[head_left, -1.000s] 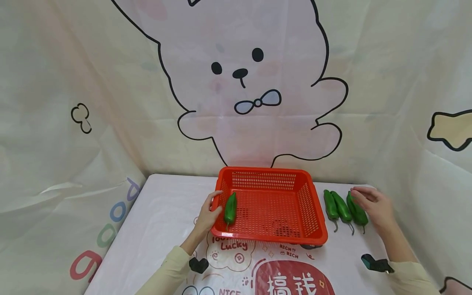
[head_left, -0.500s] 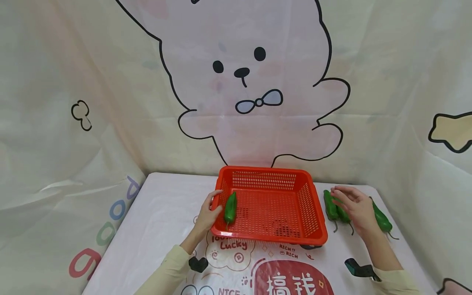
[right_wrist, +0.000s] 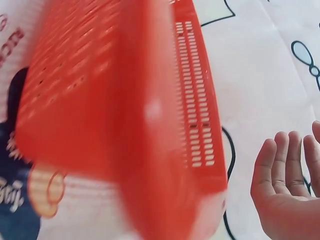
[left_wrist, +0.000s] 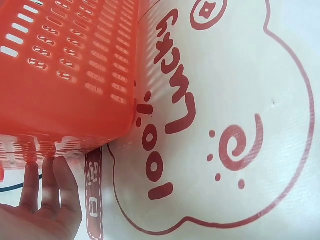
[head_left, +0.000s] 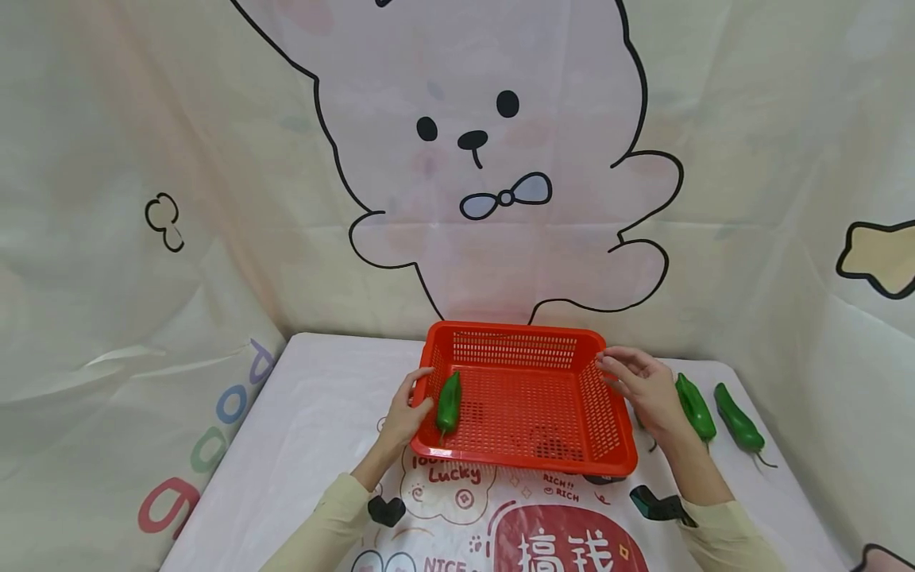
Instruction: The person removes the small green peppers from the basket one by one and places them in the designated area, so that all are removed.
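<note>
A red plastic basket (head_left: 525, 413) stands at the middle of the table with one green chili pepper (head_left: 449, 403) lying inside at its left. Against the basket's left wall rests my left hand (head_left: 403, 415); the left wrist view has its extended fingers (left_wrist: 50, 182) touching the outside. My right hand (head_left: 645, 391) is at the basket's right rim, fingers loosely bent and holding nothing. Two green peppers lie right of that hand, a nearer pepper (head_left: 696, 408) and an outer pepper (head_left: 740, 421). A third is mostly hidden behind the hand, its stem showing below.
The white tablecloth (head_left: 336, 397) has red printed lettering in front of the basket. A cartoon-printed fabric backdrop (head_left: 472, 262) rises right behind the table, and fabric hangs along both sides.
The right hand has moved left from the outermost pepper to the basket's rim. Two peppers have shifted right on the table, now spaced apart. The left hand has stayed put.
</note>
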`<state>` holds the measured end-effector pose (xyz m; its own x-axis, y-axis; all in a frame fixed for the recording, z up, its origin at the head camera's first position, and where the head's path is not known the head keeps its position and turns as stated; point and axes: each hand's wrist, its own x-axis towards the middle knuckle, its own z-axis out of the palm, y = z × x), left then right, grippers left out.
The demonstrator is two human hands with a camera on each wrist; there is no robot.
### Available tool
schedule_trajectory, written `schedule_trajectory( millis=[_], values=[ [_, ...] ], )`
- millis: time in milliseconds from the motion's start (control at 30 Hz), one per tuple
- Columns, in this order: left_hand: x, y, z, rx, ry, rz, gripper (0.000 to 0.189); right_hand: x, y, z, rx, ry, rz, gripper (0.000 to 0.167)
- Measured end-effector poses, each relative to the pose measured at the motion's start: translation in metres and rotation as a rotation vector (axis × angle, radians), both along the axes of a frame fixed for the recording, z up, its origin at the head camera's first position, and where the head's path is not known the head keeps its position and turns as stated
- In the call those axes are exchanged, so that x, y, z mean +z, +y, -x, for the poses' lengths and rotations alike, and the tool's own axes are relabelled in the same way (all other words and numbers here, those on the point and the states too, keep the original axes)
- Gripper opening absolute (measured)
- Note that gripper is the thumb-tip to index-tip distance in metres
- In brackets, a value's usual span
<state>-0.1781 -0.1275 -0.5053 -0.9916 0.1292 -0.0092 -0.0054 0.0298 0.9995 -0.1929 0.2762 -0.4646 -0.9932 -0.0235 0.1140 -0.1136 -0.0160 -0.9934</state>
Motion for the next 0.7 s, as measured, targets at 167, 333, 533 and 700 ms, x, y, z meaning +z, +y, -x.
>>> schedule_trajectory(
  millis=[167,333,533,700],
  values=[
    [0.0,0.0,0.0,0.001,0.007,0.012,0.054,0.007,-0.015,0.011,0.055,0.036,0.018,0.04],
    [-0.001,-0.001,0.0,-0.001,0.01,0.021,0.054,0.015,-0.033,0.019,0.116,0.069,0.041,0.037],
    [0.0,-0.001,0.0,-0.004,0.007,0.025,0.054,0.018,-0.054,0.028,0.145,0.072,0.01,0.037],
    [0.0,-0.001,0.0,0.002,0.01,0.029,0.053,0.022,-0.072,0.035,0.166,0.068,-0.02,0.036]
  ],
)
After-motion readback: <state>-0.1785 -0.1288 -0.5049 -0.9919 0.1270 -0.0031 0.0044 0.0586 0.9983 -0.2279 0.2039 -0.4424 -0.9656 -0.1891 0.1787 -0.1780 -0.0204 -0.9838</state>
